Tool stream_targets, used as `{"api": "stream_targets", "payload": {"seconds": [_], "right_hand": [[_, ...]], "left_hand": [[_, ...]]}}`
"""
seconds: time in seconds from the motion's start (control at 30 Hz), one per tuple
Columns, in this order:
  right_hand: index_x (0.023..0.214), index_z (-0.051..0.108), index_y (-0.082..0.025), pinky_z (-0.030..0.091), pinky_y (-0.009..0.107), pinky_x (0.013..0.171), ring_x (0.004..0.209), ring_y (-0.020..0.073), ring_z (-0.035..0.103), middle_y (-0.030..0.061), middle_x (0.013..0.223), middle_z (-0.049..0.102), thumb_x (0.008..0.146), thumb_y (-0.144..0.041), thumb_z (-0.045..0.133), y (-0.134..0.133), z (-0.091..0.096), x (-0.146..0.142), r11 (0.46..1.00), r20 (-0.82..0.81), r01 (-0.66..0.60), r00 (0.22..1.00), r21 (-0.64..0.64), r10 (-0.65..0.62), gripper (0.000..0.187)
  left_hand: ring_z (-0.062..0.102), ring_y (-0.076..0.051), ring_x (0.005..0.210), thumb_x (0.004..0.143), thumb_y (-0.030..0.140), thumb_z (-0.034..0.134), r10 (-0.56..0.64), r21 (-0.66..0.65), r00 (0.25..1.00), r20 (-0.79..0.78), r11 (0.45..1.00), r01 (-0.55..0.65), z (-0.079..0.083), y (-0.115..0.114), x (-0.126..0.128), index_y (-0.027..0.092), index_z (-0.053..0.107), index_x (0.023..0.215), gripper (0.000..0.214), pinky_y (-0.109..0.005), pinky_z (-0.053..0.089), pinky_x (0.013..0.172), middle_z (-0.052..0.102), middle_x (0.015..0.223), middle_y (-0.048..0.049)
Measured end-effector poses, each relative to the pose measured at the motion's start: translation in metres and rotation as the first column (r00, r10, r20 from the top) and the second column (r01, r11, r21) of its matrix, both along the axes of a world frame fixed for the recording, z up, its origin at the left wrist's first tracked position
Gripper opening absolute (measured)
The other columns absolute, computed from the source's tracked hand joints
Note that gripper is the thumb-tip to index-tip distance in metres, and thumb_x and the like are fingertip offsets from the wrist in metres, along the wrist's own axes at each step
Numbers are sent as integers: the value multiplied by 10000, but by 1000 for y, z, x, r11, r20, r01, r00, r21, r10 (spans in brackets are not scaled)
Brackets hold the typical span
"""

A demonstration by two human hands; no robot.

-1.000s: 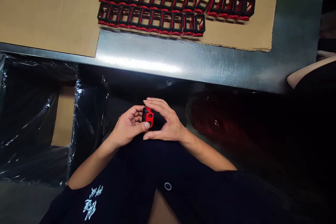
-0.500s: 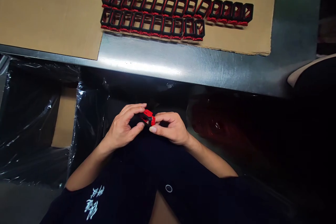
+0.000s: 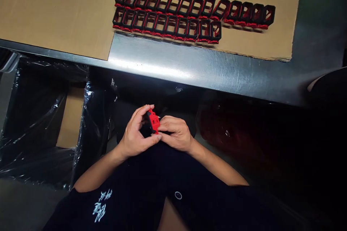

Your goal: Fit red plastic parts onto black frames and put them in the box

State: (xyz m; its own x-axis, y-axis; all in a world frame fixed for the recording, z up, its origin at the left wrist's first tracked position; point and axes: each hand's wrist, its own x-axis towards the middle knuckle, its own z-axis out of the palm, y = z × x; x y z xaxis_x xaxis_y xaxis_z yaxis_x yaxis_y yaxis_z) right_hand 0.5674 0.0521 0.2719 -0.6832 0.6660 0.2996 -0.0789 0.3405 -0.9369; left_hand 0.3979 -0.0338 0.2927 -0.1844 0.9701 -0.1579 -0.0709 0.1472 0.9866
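- Spanning the angular, slotted, red-and-black part [image 3: 154, 121] end to end: left hand [image 3: 139, 130], fingers parted to its length.
- Right hand [image 3: 176, 132]: fingers bunched at part's four o'clock; grip unclear.
- One o'clock: hollow frames [image 3: 172, 15], cardboard [image 3: 59, 21], glossy metal counter [image 3: 168, 63].

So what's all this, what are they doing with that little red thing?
A person is holding a small red and black piece in front of their body. The left hand has it between fingers and thumb, and the right hand has its fingertips close at the other side; whether those grip it is hard to tell. Similar pieces stand on cardboard on the metal table, in a longer row and a shorter row.
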Motion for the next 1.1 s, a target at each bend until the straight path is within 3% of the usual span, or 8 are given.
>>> {"api": "stream_targets", "payload": {"seconds": [0.3, 0.47, 0.57, 0.67, 0.77, 0.9, 1.0, 1.1], "right_hand": [[879, 777, -200, 583, 345, 716, 758, 205, 737, 72, 852, 785, 908, -287, 648, 11, 21, 7, 966, 161, 86, 986, -244, -47, 158], [887, 749, -202, 596, 340, 730, 780, 206, 735, 62, 866, 768, 834, -321, 772, 8, 32, -1, 969, 215, 207, 961, -137, -175, 132], [991, 710, -205, 597, 305, 656, 710, 179, 708, 41, 865, 750, 741, -361, 871, 4, 36, -6, 963, 205, 265, 946, -46, -251, 336], [976, 710, -208, 584, 275, 624, 671, 150, 687, 25, 834, 750, 793, -303, 836, 1, 36, -9, 966, 181, 259, 951, -11, -252, 241], [954, 734, -219, 591, 269, 619, 669, 144, 692, 14, 825, 751, 803, -274, 813, 2, 30, -7, 937, 142, 229, 970, -265, -197, 180], [971, 744, -216, 618, 278, 622, 673, 157, 729, 4, 822, 763, 754, -342, 866, 5, 21, -4, 612, -17, 20, 998, -790, -56, 279], [946, 735, -191, 582, 227, 554, 611, 128, 694, -9, 762, 737, 730, -379, 889, 7, 15, -3, 334, -112, -97, 993, -938, -28, 325], [994, 722, -170, 565, 206, 533, 620, 119, 675, 6, 785, 726, 752, -419, 867, 5, 10, -3, 166, -170, -165, 985, -972, -17, 376]], "left_hand": [[653, -299, 1210, 733, 137, 814, 102, 222, 938, -331, 975, -28, -8, 0, 2, 257, 345, 1491, 899, -373, 608, 871, 590, 1389, -181], [624, -345, 1279, 764, 120, 796, 145, 382, 783, -604, 916, 125, -8, 5, 0, 242, 333, 1531, 905, -463, 598, 972, 594, 1409, -194], [639, -337, 1271, 806, 127, 782, 201, 468, 688, -697, 855, 224, -12, 8, -1, 228, 188, 1612, 1007, -486, 603, 987, 587, 1426, -215], [648, -317, 1251, 821, 85, 750, 247, 512, 623, -742, 809, 289, -18, 9, -2, 195, 40, 1648, 1094, -493, 622, 946, 596, 1409, -234], [647, -295, 1238, 814, 81, 747, 258, 539, 632, -731, 786, 302, -20, 10, -4, 207, -26, 1650, 1146, -504, 623, 943, 626, 1373, -215], [644, -296, 1258, 805, 130, 766, 189, 551, 720, -667, 775, 308, -14, 11, -3, 179, -37, 1649, 1165, -501, 617, 963, 631, 1362, -225], [656, -291, 1250, 818, 194, 786, 119, 517, 789, -603, 811, 273, -7, 11, 0, 169, -30, 1647, 1164, -480, 609, 985, 621, 1365, -231], [691, -282, 1188, 818, 289, 822, 83, 428, 831, -550, 883, 195, -3, 10, 3, 201, 2, 1647, 1170, -455, 617, 970, 610, 1369, -218]]}}
